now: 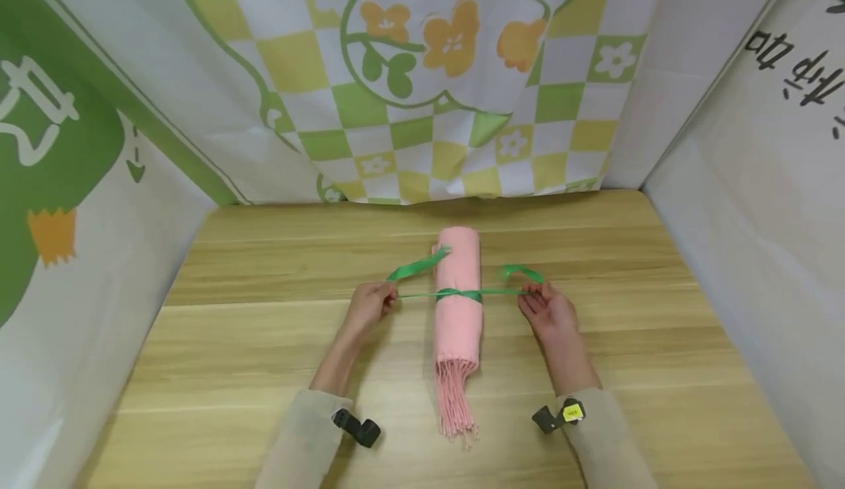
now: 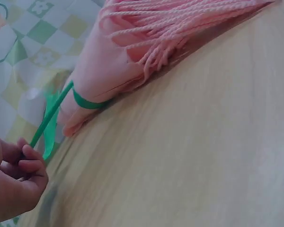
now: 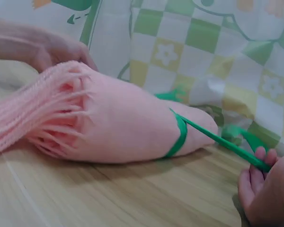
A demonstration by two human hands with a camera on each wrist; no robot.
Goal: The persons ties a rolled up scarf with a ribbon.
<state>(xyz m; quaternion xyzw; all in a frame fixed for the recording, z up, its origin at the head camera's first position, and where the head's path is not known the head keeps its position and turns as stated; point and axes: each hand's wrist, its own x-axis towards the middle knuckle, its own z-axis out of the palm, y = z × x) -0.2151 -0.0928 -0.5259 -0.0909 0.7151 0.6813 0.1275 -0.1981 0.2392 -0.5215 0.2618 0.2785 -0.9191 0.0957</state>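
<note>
A rolled pink scarf (image 1: 458, 328) lies lengthwise on the table, its twisted fringe (image 1: 454, 401) towards me. Around its middle goes a green ribbon (image 1: 470, 295), crossed on top and drawn taut to both sides. To the left of the roll, my left hand (image 1: 371, 307) pinches one end of the ribbon, and the loose tail (image 1: 417, 266) curls up over the scarf. On the other side my right hand (image 1: 551, 313) holds the opposite end between thumb and fingers, palm partly turned up, with a short tail beyond it. Both wrist views show the ribbon (image 2: 51, 116) stretched from the roll to the fingers.
The wooden table (image 1: 264, 254) is walled by printed cloth: a checked, flowered curtain (image 1: 449, 108) behind, a green and white panel (image 1: 79, 181) at left and a white panel (image 1: 746, 203) at right. Small black cameras (image 1: 356, 427) sit on both wrists.
</note>
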